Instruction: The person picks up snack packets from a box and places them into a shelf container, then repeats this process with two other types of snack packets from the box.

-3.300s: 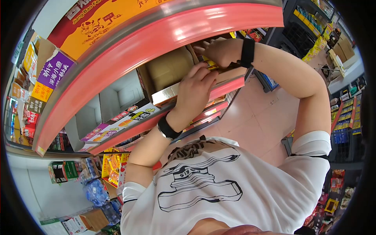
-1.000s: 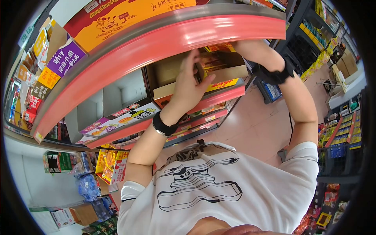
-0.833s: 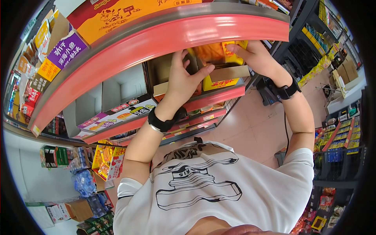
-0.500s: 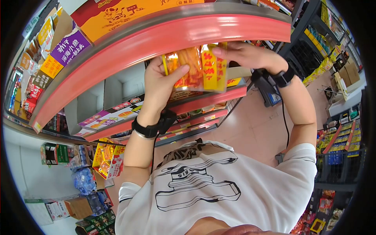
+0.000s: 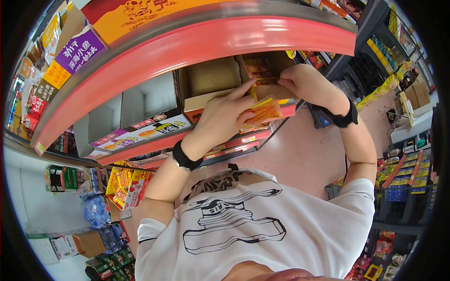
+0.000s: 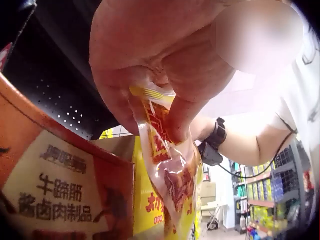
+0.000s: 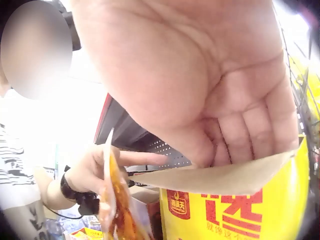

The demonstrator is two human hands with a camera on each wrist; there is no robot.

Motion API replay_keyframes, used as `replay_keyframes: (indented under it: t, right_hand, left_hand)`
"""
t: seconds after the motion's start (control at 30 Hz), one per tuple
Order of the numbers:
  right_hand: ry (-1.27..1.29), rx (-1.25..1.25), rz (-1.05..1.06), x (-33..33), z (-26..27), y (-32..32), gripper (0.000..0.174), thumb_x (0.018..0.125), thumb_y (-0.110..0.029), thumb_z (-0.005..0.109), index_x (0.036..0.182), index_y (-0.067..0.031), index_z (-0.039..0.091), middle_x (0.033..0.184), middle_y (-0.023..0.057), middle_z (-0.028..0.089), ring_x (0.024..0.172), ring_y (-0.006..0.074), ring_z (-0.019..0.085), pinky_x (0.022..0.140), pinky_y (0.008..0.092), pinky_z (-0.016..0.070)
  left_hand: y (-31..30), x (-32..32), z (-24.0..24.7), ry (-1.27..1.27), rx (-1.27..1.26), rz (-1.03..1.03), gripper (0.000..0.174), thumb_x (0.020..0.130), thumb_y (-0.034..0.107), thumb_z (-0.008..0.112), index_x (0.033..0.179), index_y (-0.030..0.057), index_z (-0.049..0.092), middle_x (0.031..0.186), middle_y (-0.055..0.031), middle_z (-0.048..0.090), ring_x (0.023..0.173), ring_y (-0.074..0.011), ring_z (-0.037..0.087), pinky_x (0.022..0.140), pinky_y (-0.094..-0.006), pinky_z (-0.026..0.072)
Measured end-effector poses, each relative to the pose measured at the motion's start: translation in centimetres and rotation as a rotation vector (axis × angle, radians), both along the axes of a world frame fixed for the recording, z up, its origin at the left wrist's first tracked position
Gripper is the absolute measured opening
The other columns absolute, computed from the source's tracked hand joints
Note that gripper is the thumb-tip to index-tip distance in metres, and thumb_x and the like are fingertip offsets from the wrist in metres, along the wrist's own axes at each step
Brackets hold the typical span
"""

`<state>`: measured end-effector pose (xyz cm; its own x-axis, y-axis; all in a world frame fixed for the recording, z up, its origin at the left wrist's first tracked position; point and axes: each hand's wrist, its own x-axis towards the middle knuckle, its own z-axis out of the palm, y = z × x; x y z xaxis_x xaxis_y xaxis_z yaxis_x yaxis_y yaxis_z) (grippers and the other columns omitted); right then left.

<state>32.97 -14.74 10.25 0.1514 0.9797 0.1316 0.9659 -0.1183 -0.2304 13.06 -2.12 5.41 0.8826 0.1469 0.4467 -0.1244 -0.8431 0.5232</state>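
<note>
My left hand [image 5: 218,117] pinches a clear-and-yellow snack packet [image 5: 266,112] with orange-red food inside, its index finger stretched out toward the box. Seen from the left wrist, the packet [image 6: 172,175] hangs down from between thumb and fingers. My right hand [image 5: 311,83] reaches into the yellow snack box [image 7: 235,215] at the right end of the shelf. Its fingers are bent, and their tips drop behind the box's cardboard flap [image 7: 225,175], so I cannot tell what they hold. More packets [image 5: 258,69] lie inside that box.
An open brown carton [image 5: 211,77] stands left of the yellow box, then grey-lined display boxes [image 5: 149,100]. A red shelf edge [image 5: 206,44] overhangs both hands. Stocked racks [image 5: 408,171] line the right, and a yellow box of packets [image 5: 124,185] sits lower left.
A packet came out of the box in my right hand and passed to my left. My left hand has since moved right with it, while my right hand has returned to the box.
</note>
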Motion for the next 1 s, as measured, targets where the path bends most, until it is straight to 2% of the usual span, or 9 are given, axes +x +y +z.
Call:
replay_keyframes:
  t: [0.07,0.4,0.57,0.63,0.67,0.77,0.9,0.97,1.0]
  right_hand:
    - [-0.043,0.116,0.095,-0.5,-0.2,-1.0,0.016,0.077,-0.012,0.055,0.072,0.0030,0.056,0.069,0.0192,0.054,0.064,0.0363,0.051,0.057,0.0376,0.0413]
    - [-0.124,-0.057,0.131,-0.7,0.9,-1.6,0.014,0.071,-0.011,0.060,0.078,0.0012,0.059,0.071,0.0179,0.055,0.071,0.0356,0.054,0.063,0.0393,0.0424]
    - [-0.140,-0.044,0.211,1.1,0.5,3.2,0.045,0.065,-0.013,0.067,0.106,-0.0005,0.053,0.099,0.0184,0.055,0.092,0.0342,0.053,0.077,0.0388,0.0433]
    - [-0.240,-0.297,0.230,0.9,0.0,4.4,0.073,0.060,-0.019,0.072,0.123,-0.0016,0.039,0.121,0.0185,0.044,0.107,0.0341,0.047,0.084,0.0393,0.0426]
    - [-0.238,-0.295,0.223,0.7,-0.7,4.8,0.073,0.060,-0.019,0.072,0.123,-0.0016,0.039,0.121,0.0185,0.044,0.107,0.0341,0.047,0.084,0.0393,0.0426]
    - [-0.523,-0.561,0.173,-0.3,-1.9,6.0,0.096,0.058,-0.026,0.074,0.134,-0.0020,0.022,0.139,0.0194,0.020,0.122,0.0363,0.033,0.088,0.0443,0.0403]
    - [-0.568,-0.595,0.161,-0.5,-2.4,6.5,0.085,0.065,-0.029,0.070,0.134,-0.0040,0.026,0.139,0.0205,0.019,0.123,0.0376,0.031,0.087,0.0444,0.0411]
    - [-0.568,-0.498,0.268,0.8,-4.2,6.8,0.062,0.069,-0.030,0.064,0.122,-0.0032,0.045,0.137,0.0219,0.021,0.120,0.0394,0.034,0.086,0.0441,0.0422]
    - [-0.569,-0.498,0.267,0.4,-3.7,6.8,0.062,0.069,-0.030,0.064,0.122,-0.0032,0.045,0.137,0.0219,0.021,0.120,0.0394,0.034,0.086,0.0441,0.0422]
  left_hand:
    - [-0.4,0.8,-0.6,-0.012,0.056,-0.022,0.015,0.073,0.011,0.063,0.076,0.0025,0.052,0.122,-0.0060,0.049,0.075,-0.0282,0.057,0.063,-0.0367,0.0450]
    - [-1.1,0.6,-2.5,-0.064,0.141,-0.111,0.013,0.072,0.013,0.063,0.074,0.0053,0.053,0.115,-0.0019,0.052,0.070,-0.0236,0.059,0.057,-0.0341,0.0464]
    - [-1.2,0.7,-2.5,-0.087,0.158,-0.120,0.014,0.072,0.013,0.064,0.072,0.0053,0.052,0.114,-0.0010,0.052,0.068,-0.0227,0.059,0.056,-0.0328,0.0467]
    - [-1.2,0.7,-2.7,-0.090,0.152,-0.128,0.013,0.071,0.013,0.064,0.071,0.0054,0.053,0.114,-0.0011,0.053,0.068,-0.0224,0.059,0.056,-0.0327,0.0468]
    - [-1.2,0.7,-2.8,-0.095,0.144,-0.128,0.013,0.071,0.013,0.064,0.071,0.0054,0.054,0.113,-0.0011,0.053,0.068,-0.0221,0.059,0.056,-0.0326,0.0469]
    - [-1.2,0.6,-3.1,-0.107,0.142,-0.136,0.012,0.071,0.013,0.065,0.072,0.0055,0.055,0.112,-0.0014,0.054,0.067,-0.0217,0.059,0.057,-0.0321,0.0472]
    - [-1.3,0.6,-3.0,-0.124,0.115,-0.142,0.011,0.071,0.013,0.064,0.074,0.0057,0.056,0.111,-0.0019,0.054,0.067,-0.0215,0.060,0.057,-0.0317,0.0473]
    - [-1.2,0.7,-3.0,-0.132,0.122,-0.133,0.011,0.071,0.012,0.064,0.074,0.0057,0.056,0.111,-0.0022,0.054,0.067,-0.0214,0.060,0.057,-0.0315,0.0474]
    - [-1.1,0.7,-3.0,-0.134,0.122,-0.134,0.011,0.071,0.012,0.064,0.074,0.0057,0.056,0.111,-0.0022,0.054,0.067,-0.0214,0.060,0.057,-0.0315,0.0474]
